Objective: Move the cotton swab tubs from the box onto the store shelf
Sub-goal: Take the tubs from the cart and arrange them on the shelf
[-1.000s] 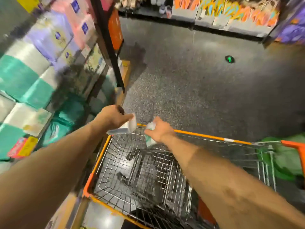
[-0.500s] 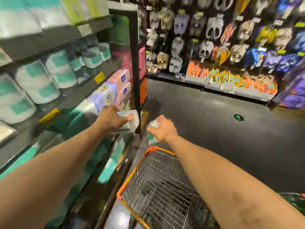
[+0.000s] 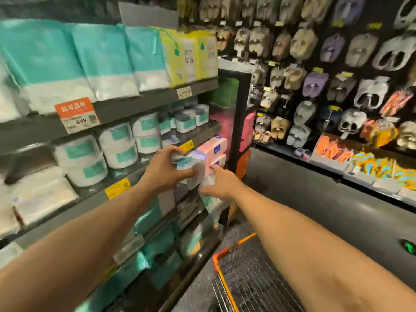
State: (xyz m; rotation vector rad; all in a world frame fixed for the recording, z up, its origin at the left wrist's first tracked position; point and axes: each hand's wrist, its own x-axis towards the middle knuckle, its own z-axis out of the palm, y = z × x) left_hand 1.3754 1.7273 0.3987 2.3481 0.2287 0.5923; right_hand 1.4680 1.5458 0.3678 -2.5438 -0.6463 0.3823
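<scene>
L hand (image 3: 162, 171) fingers wrapped round tub (image 3: 191, 168); R hand (image 3: 221, 184) fingers grip second tub (image 3: 208, 181), just below-right. Shelf (image 3: 202, 132) w/ stocked tubs (image 3: 186, 122) lies up + ahead-left; L hand nearer, prob first. Tub axis blurred.

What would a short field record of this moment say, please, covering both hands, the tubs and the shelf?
Left hand: grips a white plastic tub with a teal label in front of the shelves
Right hand: holds a second pale tub, mostly hidden
Shelf: grey metal shelf stocked with similar small tubs
Below: orange-rimmed wire trolley
Status: neither held tub set down yet
</scene>
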